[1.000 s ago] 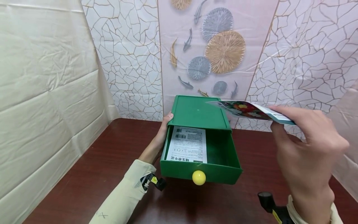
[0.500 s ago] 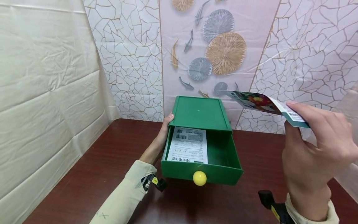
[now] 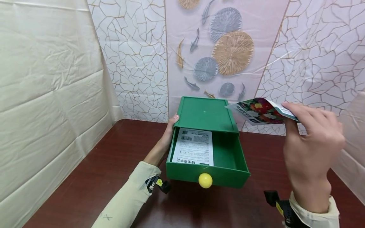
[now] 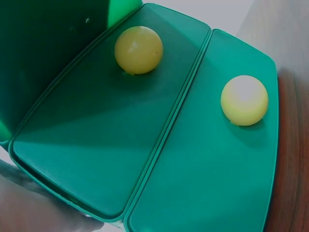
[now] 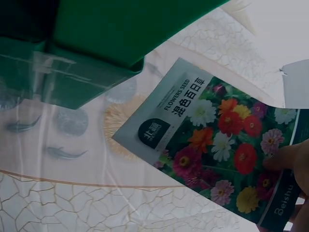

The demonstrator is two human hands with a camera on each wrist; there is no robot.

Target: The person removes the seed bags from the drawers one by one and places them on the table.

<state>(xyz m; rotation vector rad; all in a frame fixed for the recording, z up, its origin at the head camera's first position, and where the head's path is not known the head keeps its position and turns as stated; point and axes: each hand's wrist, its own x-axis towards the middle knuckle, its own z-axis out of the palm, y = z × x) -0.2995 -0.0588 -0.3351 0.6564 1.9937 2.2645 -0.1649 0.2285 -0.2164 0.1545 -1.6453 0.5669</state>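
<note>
Patterned cloth (image 3: 134,57) is hung behind the table (image 3: 114,152). In the head view, the box (image 3: 203,114) is touched at its side by the left hand (image 3: 167,133), apparently for steadiness; how its hidden fingers curl cannot be told. A sheet (image 3: 194,147) is contained in the open drawer (image 3: 183,172). The packet (image 3: 259,110), to the right, is pinched at one end by the right hand (image 3: 315,142), thumb against fingers, probably so its far end is left free. In the left wrist view, two closed drawers (image 4: 87,116) are shown; in the right wrist view, the packet's flowered face.
</note>
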